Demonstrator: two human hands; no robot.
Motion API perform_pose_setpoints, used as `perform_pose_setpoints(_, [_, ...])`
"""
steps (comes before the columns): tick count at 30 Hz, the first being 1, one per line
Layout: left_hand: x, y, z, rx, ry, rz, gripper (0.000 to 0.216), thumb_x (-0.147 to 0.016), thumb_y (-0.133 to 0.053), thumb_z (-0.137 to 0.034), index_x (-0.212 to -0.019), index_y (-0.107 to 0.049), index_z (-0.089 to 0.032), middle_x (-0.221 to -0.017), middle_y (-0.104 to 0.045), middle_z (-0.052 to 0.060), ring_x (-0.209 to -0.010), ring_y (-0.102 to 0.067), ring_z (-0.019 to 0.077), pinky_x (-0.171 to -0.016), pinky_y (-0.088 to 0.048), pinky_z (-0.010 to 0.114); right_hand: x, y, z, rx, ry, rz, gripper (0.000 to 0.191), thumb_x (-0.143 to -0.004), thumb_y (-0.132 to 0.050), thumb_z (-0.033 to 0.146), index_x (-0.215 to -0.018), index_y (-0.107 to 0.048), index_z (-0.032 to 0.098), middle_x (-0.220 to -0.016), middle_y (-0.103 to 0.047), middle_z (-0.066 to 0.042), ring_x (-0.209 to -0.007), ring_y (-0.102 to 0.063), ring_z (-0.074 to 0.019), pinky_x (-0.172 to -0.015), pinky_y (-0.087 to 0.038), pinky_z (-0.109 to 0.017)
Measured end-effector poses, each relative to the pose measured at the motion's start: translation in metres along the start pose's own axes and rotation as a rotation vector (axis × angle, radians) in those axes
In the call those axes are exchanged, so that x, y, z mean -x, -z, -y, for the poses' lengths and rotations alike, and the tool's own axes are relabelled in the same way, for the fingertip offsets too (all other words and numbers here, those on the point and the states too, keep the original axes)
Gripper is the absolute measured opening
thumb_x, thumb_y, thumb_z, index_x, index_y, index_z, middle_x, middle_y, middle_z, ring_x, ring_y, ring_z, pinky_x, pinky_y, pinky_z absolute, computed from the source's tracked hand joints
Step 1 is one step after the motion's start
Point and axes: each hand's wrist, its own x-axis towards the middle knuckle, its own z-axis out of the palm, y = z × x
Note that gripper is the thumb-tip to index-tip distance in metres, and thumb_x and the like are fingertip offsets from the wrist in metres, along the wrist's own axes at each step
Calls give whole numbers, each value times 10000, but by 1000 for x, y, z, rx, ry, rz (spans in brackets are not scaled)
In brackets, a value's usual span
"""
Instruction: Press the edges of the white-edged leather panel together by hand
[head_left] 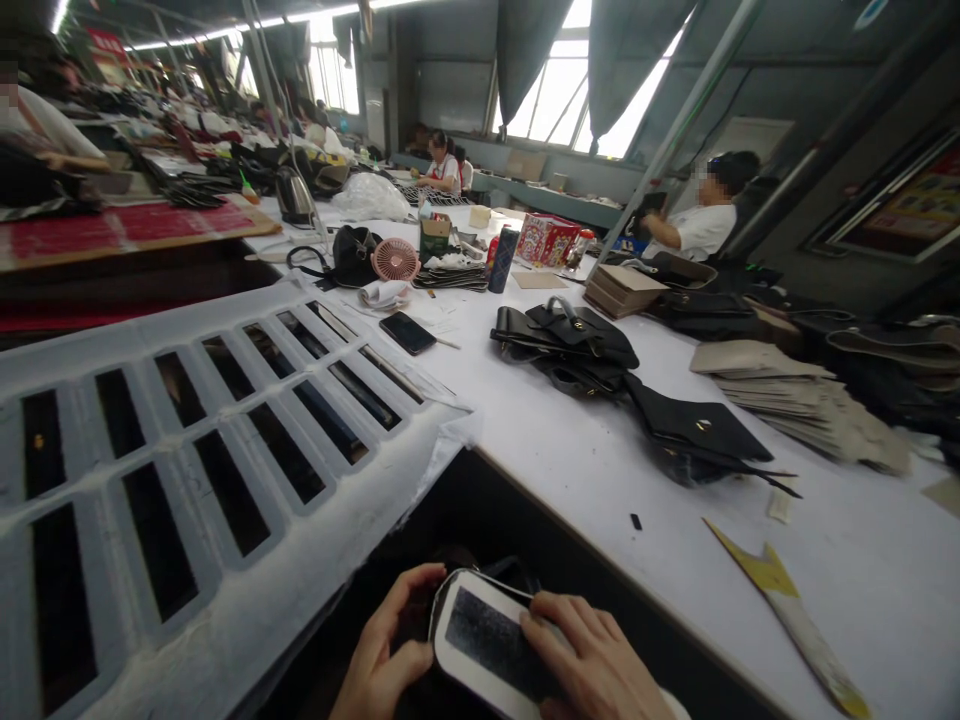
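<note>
Both hands, left (386, 655) and right (592, 665), gripping a white-rimmed dark panel (491, 640) below the bench (585, 470) edge; unsupported, could slip down.

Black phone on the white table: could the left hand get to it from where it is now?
Probably not at once. The left hand grips the white-edged dark piece below the table edge, and the black phone lies well up the white table. Nothing blocks the way.

Long white worktable (600, 480) runs near to far; curtained windows (559, 95) far w/ daylight, strip lights (225, 30) far left.
</note>
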Motion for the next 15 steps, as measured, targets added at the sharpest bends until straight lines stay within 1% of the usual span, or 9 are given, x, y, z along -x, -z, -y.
perform_pose_setpoints(1, [-1,0,-1,1,14,2,513,-692,-579,-272,-1199,-536,-203,-1208,-641,99,-1008,-616,280,-953,-408,421,-3,-3,2,-63,-11,11,530,-541,-541,42,-1030,-564,245,-1095,-627,8,-915,-613,-214,-718,-529,-316])
perform_pose_setpoints(3, [-4,0,-3,-4,29,-2,439,-756,-583,-334,-1172,-553,-196,-1151,-664,103,-997,-617,282,-882,-435,393,-10,-9,7,-196,-50,24,374,-611,-554,20,-916,-543,237,-1061,-616,15,-921,-582,-198,-741,-506,-301])
perform_pose_setpoints(5, [-6,-2,-6,-23,19,-22,380,-795,-586,-373,-1129,-573,-192,-1099,-677,95,-1000,-612,274,-839,-445,361,-16,-16,13,-263,-86,22,320,-705,-575,36,-942,-544,249,-987,-604,22,-890,-559,-190,-756,-490,-299])
perform_pose_setpoints(7, [-9,-3,-10,-59,-3,-45,344,-814,-588,-388,-1095,-585,-189,-1066,-678,81,-984,-612,255,-842,-449,343,-19,-23,18,-222,-68,-29,350,-759,-597,78,-1048,-554,271,-946,-592,16,-851,-547,-195,-723,-472,-302])
perform_pose_setpoints(9, [-13,-3,-12,-120,-11,-62,333,-832,-580,-403,-1084,-588,-185,-1034,-676,72,-963,-614,243,-845,-455,337,-19,-30,20,-128,-40,-97,392,-749,-614,91,-1088,-562,280,-937,-586,9,-824,-544,-199,-677,-439,-305])
perform_pose_setpoints(11, [-16,-3,-13,-202,-10,-64,333,-843,-573,-408,-1086,-593,-181,-1001,-672,68,-937,-614,238,-833,-465,338,-18,-35,20,-40,-46,-155,417,-697,-628,81,-1060,-577,280,-918,-585,11,-806,-543,-203,-650,-401,-317])
perform_pose_setpoints(12, [-18,-3,-13,-242,-11,-66,326,-849,-571,-405,-1085,-599,-182,-993,-672,66,-933,-614,236,-834,-467,337,-18,-36,20,-20,-45,-159,427,-673,-632,79,-1043,-581,285,-914,-587,16,-805,-545,-204,-643,-387,-320])
perform_pose_setpoints(15, [-23,-2,-14,-331,-19,-65,272,-859,-568,-378,-1045,-630,-189,-980,-676,60,-943,-612,233,-845,-460,327,-18,-38,19,-27,-27,-106,430,-617,-635,74,-979,-584,299,-900,-595,39,-815,-558,-203,-646,-384,-320])
